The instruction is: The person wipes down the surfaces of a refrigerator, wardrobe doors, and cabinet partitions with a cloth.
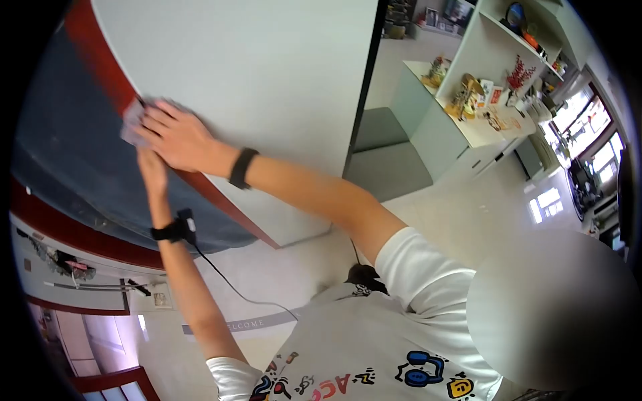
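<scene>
My right hand (175,136) presses a greyish-purple cloth (131,128) against the red trim (110,79) where the white panel meets a dark blue-grey surface. Its fingers lie over the cloth, the back of the hand facing me. Just below, my left hand (154,175) reaches up with fingers stretched out, close to the cloth's lower edge. Its fingertips are partly hidden by the right hand and the cloth. A black band circles the right wrist. The left wrist carries a black strap with a small device (185,226) and a cable.
The white panel (247,73) stands in front of me. To its right are a grey cushioned seat (391,170) and a white cabinet (461,150) with ornaments. A cable (234,287) hangs from the left wrist over the tiled floor, near a "WELCOME" strip (257,325).
</scene>
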